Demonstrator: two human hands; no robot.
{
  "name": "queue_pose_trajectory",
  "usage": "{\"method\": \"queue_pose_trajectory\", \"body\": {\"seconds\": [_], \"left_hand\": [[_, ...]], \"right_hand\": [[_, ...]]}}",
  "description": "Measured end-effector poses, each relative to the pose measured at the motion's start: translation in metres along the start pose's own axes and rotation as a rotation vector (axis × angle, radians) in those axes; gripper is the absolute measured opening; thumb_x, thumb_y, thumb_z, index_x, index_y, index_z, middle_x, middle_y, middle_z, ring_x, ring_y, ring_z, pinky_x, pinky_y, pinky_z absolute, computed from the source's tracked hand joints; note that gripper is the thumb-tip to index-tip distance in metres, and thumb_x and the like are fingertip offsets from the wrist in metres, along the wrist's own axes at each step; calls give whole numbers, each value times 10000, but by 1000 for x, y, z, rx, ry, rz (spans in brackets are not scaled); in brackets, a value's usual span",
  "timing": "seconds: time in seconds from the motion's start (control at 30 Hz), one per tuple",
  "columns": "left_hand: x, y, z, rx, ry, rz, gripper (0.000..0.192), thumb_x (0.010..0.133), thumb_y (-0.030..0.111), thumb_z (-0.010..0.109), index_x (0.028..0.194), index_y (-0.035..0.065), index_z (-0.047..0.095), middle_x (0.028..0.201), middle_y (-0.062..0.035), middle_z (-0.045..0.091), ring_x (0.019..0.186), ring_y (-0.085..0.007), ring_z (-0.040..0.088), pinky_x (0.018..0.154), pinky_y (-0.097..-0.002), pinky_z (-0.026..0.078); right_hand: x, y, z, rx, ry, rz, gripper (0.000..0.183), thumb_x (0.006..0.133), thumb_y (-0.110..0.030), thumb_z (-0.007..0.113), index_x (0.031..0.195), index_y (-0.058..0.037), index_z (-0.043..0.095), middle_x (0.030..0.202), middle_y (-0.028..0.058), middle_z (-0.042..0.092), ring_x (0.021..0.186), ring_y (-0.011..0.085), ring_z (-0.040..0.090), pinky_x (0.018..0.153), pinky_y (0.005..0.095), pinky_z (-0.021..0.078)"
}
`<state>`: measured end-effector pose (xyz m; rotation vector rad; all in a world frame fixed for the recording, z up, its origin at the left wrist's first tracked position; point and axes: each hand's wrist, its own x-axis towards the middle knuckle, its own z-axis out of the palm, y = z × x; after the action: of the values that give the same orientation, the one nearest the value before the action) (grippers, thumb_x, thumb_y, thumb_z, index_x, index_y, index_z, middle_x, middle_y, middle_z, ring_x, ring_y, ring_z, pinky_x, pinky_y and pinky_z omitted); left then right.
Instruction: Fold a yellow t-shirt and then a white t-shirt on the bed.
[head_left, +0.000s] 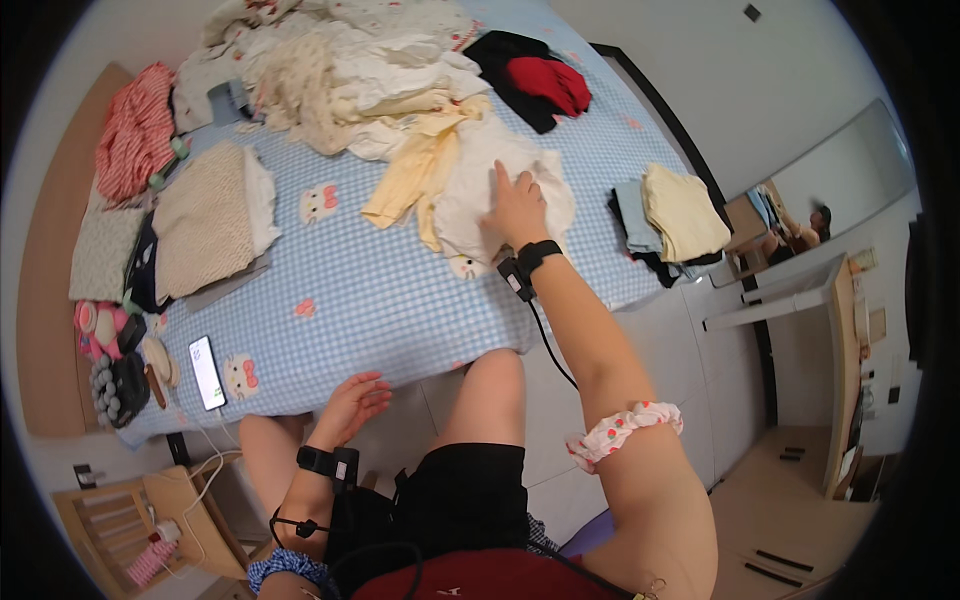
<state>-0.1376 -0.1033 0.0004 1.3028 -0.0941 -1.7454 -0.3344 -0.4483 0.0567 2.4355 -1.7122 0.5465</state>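
My right hand (517, 208) reaches over a white garment (469, 199) lying loosely on the bed. Its fingers are spread, and the hand seems to rest on the fabric without gripping it. Beside the white cloth, a pale yellow garment (416, 176) stretches to the left, partly beneath the pile behind. My left hand (358, 405) is low, just in front of the near edge of the blue checked bedsheet (360, 315). It holds nothing, and its fingers are apart and slightly bent. Both wrists carry black straps with small devices.
A large heap of light clothes (337, 75) covers the far side. Black and red clothing (544, 82) lies behind my right hand. Folded stacks stand right (679, 217) and left (202, 217). A lit phone (207, 373) with a cable lies near the left edge. A desk (817, 300) stands right.
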Motion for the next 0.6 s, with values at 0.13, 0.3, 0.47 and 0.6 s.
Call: {"method": "queue_pose_trajectory", "body": {"seconds": [0.13, 0.3, 0.47, 0.6], "left_hand": [[-40, 0, -39, -80, 48, 96, 281, 924, 129, 514, 1184, 24, 499, 1073, -125, 595, 962, -222, 596, 849, -352, 500], [-57, -10, -79, -83, 61, 119, 283, 920, 126, 524, 1186, 32, 505, 1070, -122, 603, 968, -223, 595, 862, -353, 496], [-48, 22, -12, -108, -250, 246, 455, 950, 377, 478, 1226, 17, 464, 1169, -160, 562, 1073, -257, 556, 931, -377, 455], [-55, 38, 15, -633, -508, 389, 613, 935, 588, 327, 1225, 69, 473, 1193, -159, 544, 1106, -294, 540, 990, -424, 405]], "right_hand": [[9, 19, 32, -314, -36, -91, 289, 867, -154, 463, 1136, -176, 566, 972, 70, 615, 930, 235, 603, 948, 509, 335], [24, 20, -40, -39, -86, -309, 86, 780, -164, 576, 796, -91, 618, 732, 106, 650, 730, 269, 637, 793, 476, 414], [-58, -99, -170, 576, -47, -352, 213, 709, -159, 682, 819, -4, 586, 621, 137, 544, 541, 264, 535, 523, 344, 424], [-211, -143, -172, 631, -119, -665, 462, 703, -215, 714, 1105, -50, 555, 740, 111, 580, 648, 292, 575, 559, 376, 459]]}}
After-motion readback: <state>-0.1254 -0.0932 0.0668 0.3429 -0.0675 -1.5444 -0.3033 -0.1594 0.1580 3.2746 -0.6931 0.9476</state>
